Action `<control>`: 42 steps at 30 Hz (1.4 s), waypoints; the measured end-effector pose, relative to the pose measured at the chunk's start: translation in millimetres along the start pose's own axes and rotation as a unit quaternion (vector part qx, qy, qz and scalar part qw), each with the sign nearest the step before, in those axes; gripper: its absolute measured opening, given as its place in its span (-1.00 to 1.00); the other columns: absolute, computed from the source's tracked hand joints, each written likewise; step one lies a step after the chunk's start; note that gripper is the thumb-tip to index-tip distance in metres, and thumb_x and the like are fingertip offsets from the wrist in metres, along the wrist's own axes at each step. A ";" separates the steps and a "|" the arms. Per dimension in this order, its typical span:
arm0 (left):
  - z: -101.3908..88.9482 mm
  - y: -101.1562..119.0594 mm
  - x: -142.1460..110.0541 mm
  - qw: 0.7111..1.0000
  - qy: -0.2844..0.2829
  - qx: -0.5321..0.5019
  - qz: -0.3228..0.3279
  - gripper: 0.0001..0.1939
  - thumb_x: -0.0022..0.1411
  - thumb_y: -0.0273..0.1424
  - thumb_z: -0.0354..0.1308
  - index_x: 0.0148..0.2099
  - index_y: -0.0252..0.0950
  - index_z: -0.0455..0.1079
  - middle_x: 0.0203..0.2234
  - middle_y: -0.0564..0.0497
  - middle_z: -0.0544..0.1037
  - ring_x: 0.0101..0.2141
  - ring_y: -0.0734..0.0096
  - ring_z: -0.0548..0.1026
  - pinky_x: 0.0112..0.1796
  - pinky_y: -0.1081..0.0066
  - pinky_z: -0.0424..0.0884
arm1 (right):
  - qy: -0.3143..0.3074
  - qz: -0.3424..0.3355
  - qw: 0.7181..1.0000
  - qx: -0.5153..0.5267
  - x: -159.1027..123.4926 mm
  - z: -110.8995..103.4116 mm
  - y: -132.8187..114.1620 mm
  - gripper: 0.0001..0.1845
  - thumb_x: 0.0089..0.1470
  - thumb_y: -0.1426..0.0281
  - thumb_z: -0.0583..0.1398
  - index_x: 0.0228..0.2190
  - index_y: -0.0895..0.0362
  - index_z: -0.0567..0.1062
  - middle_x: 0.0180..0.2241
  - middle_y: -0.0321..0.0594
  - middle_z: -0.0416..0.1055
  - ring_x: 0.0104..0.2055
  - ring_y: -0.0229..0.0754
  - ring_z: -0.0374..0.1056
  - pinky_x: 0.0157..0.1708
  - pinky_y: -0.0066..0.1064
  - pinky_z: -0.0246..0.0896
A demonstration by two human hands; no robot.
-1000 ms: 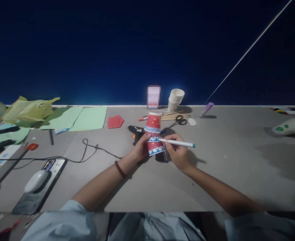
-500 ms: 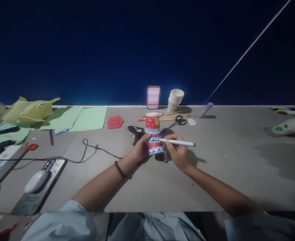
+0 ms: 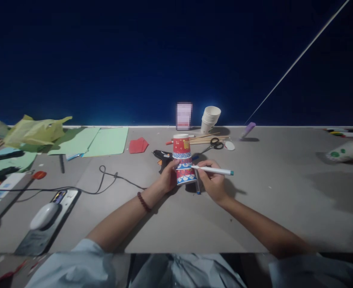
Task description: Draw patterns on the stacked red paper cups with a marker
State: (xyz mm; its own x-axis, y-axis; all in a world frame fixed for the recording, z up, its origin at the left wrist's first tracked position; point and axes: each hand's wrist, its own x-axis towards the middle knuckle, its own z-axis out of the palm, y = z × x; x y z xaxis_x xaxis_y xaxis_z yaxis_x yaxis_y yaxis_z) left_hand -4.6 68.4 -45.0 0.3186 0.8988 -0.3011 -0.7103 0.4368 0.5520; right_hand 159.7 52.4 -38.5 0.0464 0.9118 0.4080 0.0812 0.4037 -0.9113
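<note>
Holding one stack of patterned paper cups point(image 3: 181, 147), the left hand point(image 3: 169, 176) wraps its left side, thumb across the front. Three red-and-blue tiers show, nearly upright at the middle of the tabletop point(image 3: 269, 216); whether the base touches down, I cannot tell. The right hand point(image 3: 214, 182) pinches one white marker point(image 3: 218, 171) in a writing grip, its tip at the right edge of the middle tier and its teal end pointing right. Both forearms slant inward from the lower corners, the left wrist ringed by one beaded bracelet point(image 3: 143, 202).

Just behind the hands lie one black glue gun point(image 3: 164, 158) and one pair of scissors point(image 3: 215, 145), with one white disc point(image 3: 229, 145) near the handles. Further back are one stack of white cups point(image 3: 211, 117), too tightly nested to count, and one purple-capped tube point(image 3: 248, 130). Well to the left sits one yellow bag point(image 3: 29, 134); far right, one white cup point(image 3: 349, 152) lies on its side
</note>
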 end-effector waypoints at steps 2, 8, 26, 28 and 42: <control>-0.2 -0.1 0.0 1.000 0.000 0.001 -0.001 -0.63 0.07 -0.29 0.31 -0.11 -0.40 0.51 -0.29 -0.12 0.67 -0.29 0.22 0.62 -0.14 0.27 0.50 | -0.002 -0.002 1.000 -0.002 -0.4 -0.1 1.0 -0.96 0.13 0.35 0.25 -0.34 0.02 0.47 -0.38 -0.32 0.45 -0.36 -0.22 0.42 -0.36 -0.42 0.36; -0.1 -0.1 -0.1 1.000 0.001 0.005 0.003 -0.64 0.06 -0.30 0.33 -0.12 -0.39 0.50 -0.31 -0.10 0.67 -0.30 0.23 0.63 -0.12 0.27 0.49 | -0.004 0.006 1.000 -0.004 -0.6 0.1 2.7 -0.96 0.13 0.34 0.25 -0.35 0.03 0.46 -0.39 -0.32 0.44 -0.39 -0.23 0.40 -0.39 -0.42 0.34; 3.4 2.1 -3.1 1.000 0.006 0.021 0.001 -0.60 0.05 -0.28 0.32 -0.10 -0.41 0.50 -0.28 -0.14 0.66 -0.27 0.20 0.61 -0.09 0.23 0.48 | -0.007 0.007 1.000 -0.005 0.1 0.9 -2.9 -0.97 0.12 0.36 0.24 -0.34 0.03 0.46 -0.41 -0.33 0.42 -0.42 -0.24 0.36 -0.42 -0.43 0.32; 3.2 2.2 -3.1 1.000 0.006 0.023 -0.003 -0.60 0.04 -0.28 0.32 -0.10 -0.41 0.50 -0.28 -0.14 0.66 -0.27 0.19 0.61 -0.07 0.22 0.47 | -0.007 0.007 1.000 -0.006 0.3 0.8 -3.2 -0.98 0.12 0.37 0.24 -0.35 0.03 0.46 -0.41 -0.33 0.42 -0.42 -0.24 0.36 -0.42 -0.43 0.31; 2.8 2.7 -2.4 1.000 0.020 0.008 -0.010 -0.62 0.08 -0.29 0.31 -0.09 -0.42 0.49 -0.27 -0.16 0.66 -0.28 0.18 0.61 -0.10 0.23 0.48 | 0.003 0.011 1.000 0.004 0.6 0.3 -4.0 -0.88 0.14 0.27 0.23 -0.36 0.04 0.44 -0.39 -0.28 0.44 -0.35 -0.19 0.39 -0.35 -0.38 0.34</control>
State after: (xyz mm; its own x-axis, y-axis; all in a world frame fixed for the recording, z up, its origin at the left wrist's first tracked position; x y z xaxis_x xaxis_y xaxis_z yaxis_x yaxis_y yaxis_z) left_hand -5.5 67.5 -40.6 0.3061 0.8881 -0.3430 -0.6945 0.4547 0.5575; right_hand 159.1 51.5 -34.6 0.0549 0.9202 0.3875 0.0713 0.3835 -0.9208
